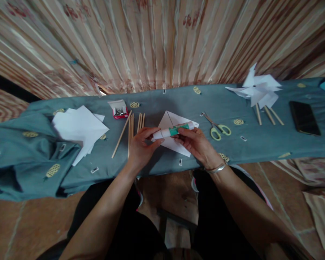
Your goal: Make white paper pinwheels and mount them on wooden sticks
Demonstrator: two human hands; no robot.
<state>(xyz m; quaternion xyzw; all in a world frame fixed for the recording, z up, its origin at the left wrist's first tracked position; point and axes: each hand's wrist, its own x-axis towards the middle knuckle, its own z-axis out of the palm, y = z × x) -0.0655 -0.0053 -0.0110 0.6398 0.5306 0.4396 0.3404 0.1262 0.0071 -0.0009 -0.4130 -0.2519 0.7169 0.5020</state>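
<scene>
A white and green glue stick point(176, 129) lies crosswise between my two hands, above the table. My left hand point(143, 142) pinches its white left end with thumb and fingers. Around the green-labelled right part, my right hand point(194, 141) is closed. Beneath the glue stick rests a white paper square point(176, 145) with cut lines running in from its corners; the hands and the stick cover part of it. Just right of the paper lie green-handled scissors point(216, 129), blades pointing up and left.
Left of my hands are several wooden sticks point(131, 131), a small red box point(120, 110) of metal pins and a stack of white paper point(78, 126). Paper pinwheels point(257, 86) on sticks and a dark phone point(304, 118) lie right. Behind the cloth-covered table point(157, 97) hangs a curtain point(151, 47).
</scene>
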